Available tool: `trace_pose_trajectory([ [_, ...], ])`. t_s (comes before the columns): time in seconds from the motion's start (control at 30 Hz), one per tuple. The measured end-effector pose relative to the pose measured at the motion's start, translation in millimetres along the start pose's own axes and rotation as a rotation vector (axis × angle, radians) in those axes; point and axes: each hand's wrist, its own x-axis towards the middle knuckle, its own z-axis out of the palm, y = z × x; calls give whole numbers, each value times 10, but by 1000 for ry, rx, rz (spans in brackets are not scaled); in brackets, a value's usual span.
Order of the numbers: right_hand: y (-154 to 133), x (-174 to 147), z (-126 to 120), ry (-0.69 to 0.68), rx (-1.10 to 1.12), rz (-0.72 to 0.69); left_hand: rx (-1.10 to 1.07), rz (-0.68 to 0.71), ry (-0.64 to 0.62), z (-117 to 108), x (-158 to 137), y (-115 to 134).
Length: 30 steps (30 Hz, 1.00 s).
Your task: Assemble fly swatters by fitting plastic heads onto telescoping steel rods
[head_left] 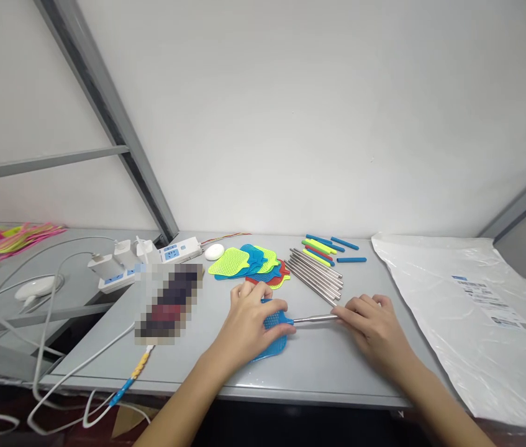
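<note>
Grey table (328,369) bears a pixelated, unreadable object (169,304); left hand (251,318) pinches a blue fly-swatter head (274,347), partly covering it; right hand (374,327) grips its metal rod (315,319), hiding the end.

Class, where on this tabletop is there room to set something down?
Grey tabletop lies bare between the left hand and right hand, from the held rod to the front edge; also between the blurred item and left hand, and narrowly between right hand and white package. Crowded beyond the hands: mesh heads, loose rods and coloured sticks.
</note>
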Motion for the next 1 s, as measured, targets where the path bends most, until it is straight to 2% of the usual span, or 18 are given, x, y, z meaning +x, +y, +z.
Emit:
trace_pose_trajectory([
  [0.13,57,130,-135,-1,-87,-35,-6,91,-157,-155,347,-6],
  [0.3,197,408,-335,-102,-171,-84,-100,124,-344,-230,784,-58],
  [0.4,263,507,-365,-168,-187,-109,-185,133,-441,-193,905,-111],
  [0.5,296,535,-351,-253,-181,-110,-252,152,-488,-148,925,-151],
  [0.6,324,554,-355,-320,-167,-97,-323,187,-482,-137,907,-169],
  [0.73,364,616,-386,-334,-156,-141,-313,204,-391,-151,867,-174],
  [0.87,371,651,-334,-269,-167,-201,-254,195,-313,-137,810,-176],
  [1.0,372,637,-166,-126,-209,-258,-124,161,-267,-99,782,-166],
])
